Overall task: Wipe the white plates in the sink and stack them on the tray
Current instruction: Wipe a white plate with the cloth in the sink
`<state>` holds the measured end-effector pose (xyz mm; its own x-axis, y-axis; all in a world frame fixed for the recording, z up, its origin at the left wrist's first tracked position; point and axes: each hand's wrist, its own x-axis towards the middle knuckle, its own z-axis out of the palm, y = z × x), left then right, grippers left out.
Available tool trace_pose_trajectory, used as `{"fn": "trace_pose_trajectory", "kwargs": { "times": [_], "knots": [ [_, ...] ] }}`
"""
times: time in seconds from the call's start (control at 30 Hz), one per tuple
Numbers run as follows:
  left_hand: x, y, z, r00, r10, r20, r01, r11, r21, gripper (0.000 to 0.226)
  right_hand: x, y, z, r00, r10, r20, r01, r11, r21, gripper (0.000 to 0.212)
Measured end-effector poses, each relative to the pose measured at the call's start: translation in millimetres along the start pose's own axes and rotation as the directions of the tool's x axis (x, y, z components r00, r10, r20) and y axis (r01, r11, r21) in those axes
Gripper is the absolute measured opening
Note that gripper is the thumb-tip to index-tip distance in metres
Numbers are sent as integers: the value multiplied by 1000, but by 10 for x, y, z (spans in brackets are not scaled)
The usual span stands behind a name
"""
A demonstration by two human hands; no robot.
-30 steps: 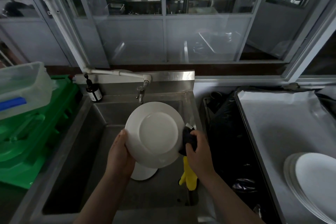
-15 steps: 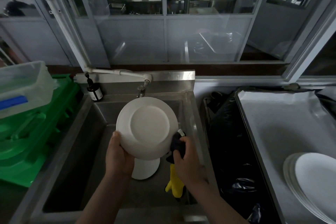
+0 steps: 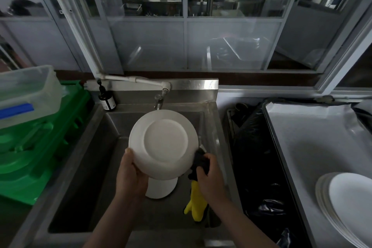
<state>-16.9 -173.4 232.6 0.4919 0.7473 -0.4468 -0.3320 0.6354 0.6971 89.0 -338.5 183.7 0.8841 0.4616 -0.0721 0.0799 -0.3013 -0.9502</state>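
White plate (image 3: 164, 143) tilted, underside facing the camera.

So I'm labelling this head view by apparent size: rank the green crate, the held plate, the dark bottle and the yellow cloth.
1. green crate
2. held plate
3. yellow cloth
4. dark bottle, though it sits farther from the camera, so the last two are unsure.

You have a smooth, glossy white ceramic-looking plate (image 3: 163, 145) over a dull brushed-metal sink (image 3: 96, 159), a dark cloth (image 3: 200, 162), a yellow cloth (image 3: 196, 205), green plastic crates (image 3: 40, 157) and a matt metal tray (image 3: 314, 147).
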Motion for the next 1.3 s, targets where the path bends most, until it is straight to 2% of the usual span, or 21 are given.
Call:
{"fn": "trace_pose_trajectory", "kwargs": {
  "times": [0.07, 0.2, 0.27, 0.33, 0.47, 0.7, 0.9, 1.07, 1.3],
  "knots": [
    [-12, 4, -11, 999, -37, 6, 37, 999, 7, 33, 36, -58, -60, 1000, 5, -8, -4, 1000, 30, 28],
    [-114, -45, 45, 997, -66, 49, 62, 996, 67, 28, 33, -274, -155, 983, -186, -2, 182, 961, 209, 28],
    [-122, -65, 61, 994, -68, 80, 59, 993, 105, 31, 60, -263, -203, 980, -201, 4, 196, 960, 199, 32],
    [-101, -40, 54, 995, -62, 78, 52, 991, 123, 34, 111, -201, -231, 990, -141, -7, 140, 976, 169, 36],
    [-59, 5, 6, 997, -39, 72, 26, 984, 175, 40, 258, -2, -339, 999, -4, -54, 5, 1000, 16, 26],
    [-55, 17, -105, 1000, 8, 18, -12, 972, 233, 37, 447, 204, -641, 979, 113, -169, -128, 989, -78, 28],
    [-53, 3, -139, 1000, 29, -3, -27, 968, 251, 37, 557, 375, -877, 954, 218, -206, -245, 963, -115, 33],
    [-24, -3, -171, 1000, 30, -2, -29, 967, 253, 37, 573, 530, -902, 934, 328, -141, -340, 937, -75, 36],
    [5, -15, -173, 1000, 1, 0, -1, 971, 239, 36, 475, 735, -857, 914, 353, -201, -381, 917, -117, 39]
  ]
}}
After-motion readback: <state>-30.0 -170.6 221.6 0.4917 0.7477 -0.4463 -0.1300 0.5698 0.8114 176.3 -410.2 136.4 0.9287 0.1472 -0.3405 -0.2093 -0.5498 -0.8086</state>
